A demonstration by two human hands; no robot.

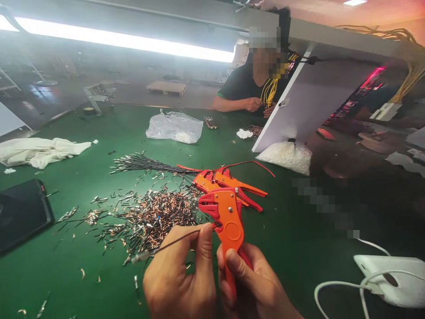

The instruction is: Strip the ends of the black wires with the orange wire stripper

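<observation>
My right hand (250,283) grips the handles of an orange wire stripper (226,217), held upright over the green table (299,239). My left hand (181,274) pinches a thin black wire (166,246) between thumb and fingers, with one end fed into the stripper's jaws. Behind the tool lies a second orange stripper (232,181) on its side. A bundle of black wires (142,165) lies further back, and a heap of cut insulation and copper bits (149,219) spreads to the left of my hands.
A dark phone or tablet (21,212) lies at the left edge, a white cloth (36,150) beyond it. Plastic bags (174,126) (285,156) sit further back. A white device with a cable (392,277) is at right. A person (252,88) works across the table beside a tilted white board (312,102).
</observation>
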